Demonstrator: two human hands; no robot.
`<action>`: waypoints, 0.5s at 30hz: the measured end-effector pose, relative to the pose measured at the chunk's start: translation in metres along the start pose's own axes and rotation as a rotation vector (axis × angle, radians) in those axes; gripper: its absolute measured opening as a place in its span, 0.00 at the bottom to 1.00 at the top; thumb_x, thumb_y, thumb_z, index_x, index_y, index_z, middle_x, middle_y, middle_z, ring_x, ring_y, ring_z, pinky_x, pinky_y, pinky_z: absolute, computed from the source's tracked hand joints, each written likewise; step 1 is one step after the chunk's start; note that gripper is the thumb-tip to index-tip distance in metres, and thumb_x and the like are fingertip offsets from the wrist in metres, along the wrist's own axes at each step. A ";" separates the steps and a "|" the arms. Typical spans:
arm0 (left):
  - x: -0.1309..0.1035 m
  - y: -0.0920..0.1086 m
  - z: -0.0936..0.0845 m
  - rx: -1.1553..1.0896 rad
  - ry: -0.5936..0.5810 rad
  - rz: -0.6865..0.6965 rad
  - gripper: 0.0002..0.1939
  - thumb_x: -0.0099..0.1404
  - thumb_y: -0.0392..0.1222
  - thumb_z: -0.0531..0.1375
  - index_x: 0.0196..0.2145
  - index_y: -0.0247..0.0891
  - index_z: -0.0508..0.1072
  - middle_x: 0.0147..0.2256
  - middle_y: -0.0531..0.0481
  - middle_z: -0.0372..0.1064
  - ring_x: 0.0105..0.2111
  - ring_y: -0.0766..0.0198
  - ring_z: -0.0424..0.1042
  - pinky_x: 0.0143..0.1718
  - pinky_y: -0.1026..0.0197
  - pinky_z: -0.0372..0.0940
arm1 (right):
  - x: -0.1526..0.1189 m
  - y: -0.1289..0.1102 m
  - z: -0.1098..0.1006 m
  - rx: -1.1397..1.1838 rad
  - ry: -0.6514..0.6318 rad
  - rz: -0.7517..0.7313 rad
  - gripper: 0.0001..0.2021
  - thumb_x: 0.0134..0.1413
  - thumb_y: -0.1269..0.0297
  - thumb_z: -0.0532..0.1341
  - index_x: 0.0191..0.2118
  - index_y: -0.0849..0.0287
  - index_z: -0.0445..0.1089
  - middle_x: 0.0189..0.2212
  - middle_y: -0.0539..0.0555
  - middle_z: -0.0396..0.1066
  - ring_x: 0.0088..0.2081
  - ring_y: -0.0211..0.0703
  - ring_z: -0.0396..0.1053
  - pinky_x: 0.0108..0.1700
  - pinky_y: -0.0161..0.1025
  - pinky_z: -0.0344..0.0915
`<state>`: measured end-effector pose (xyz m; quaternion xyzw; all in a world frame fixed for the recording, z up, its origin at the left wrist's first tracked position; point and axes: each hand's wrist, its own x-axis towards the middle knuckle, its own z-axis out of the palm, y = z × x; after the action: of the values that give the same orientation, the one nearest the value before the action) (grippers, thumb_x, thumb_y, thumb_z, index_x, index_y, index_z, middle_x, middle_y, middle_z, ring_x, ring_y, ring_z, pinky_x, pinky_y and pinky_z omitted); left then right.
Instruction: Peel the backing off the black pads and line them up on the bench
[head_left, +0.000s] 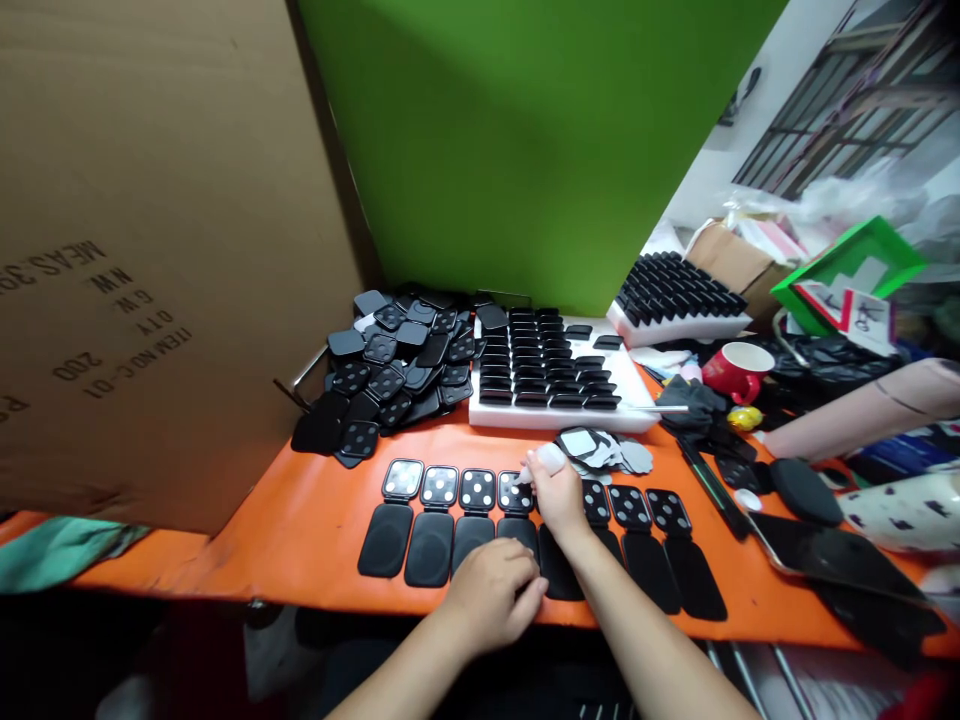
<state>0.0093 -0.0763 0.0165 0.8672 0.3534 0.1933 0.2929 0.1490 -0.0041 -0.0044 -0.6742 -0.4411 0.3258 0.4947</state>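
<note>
A row of black hinged two-part pads lies unfolded near the front edge of the table, their upper squares dotted with pale round spots. My right hand is closed round a small pale tube. Most of that tube is hidden by the fingers, and its narrow tip points left over the fourth dotted square. My left hand rests over the lower flaps in the middle of the row, fingers curled in and nothing visible in them. Just beyond my right hand is a loose pile of white and grey cut pieces.
Behind lie a heap of black pads and a white foam tray of upright black pieces. A large cardboard box stands at left, a green panel at back. To the right are a red mug and a phone.
</note>
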 end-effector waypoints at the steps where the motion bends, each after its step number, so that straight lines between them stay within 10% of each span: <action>1: 0.000 0.000 0.000 0.000 0.002 0.000 0.07 0.60 0.36 0.52 0.30 0.38 0.70 0.30 0.48 0.69 0.33 0.61 0.67 0.35 0.60 0.61 | 0.000 0.000 0.000 0.003 -0.002 0.001 0.18 0.47 0.49 0.58 0.30 0.62 0.70 0.25 0.58 0.73 0.25 0.44 0.68 0.27 0.38 0.63; 15: -0.011 -0.003 -0.023 0.004 0.016 -0.056 0.10 0.62 0.41 0.52 0.28 0.38 0.71 0.26 0.49 0.68 0.29 0.63 0.66 0.32 0.62 0.60 | -0.022 -0.025 0.029 0.039 -0.158 -0.019 0.18 0.50 0.50 0.56 0.29 0.62 0.71 0.17 0.52 0.69 0.19 0.40 0.64 0.23 0.35 0.61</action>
<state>-0.0119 -0.0743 0.0301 0.8560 0.3800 0.1911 0.2938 0.1079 -0.0105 0.0105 -0.6324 -0.4785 0.3819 0.4746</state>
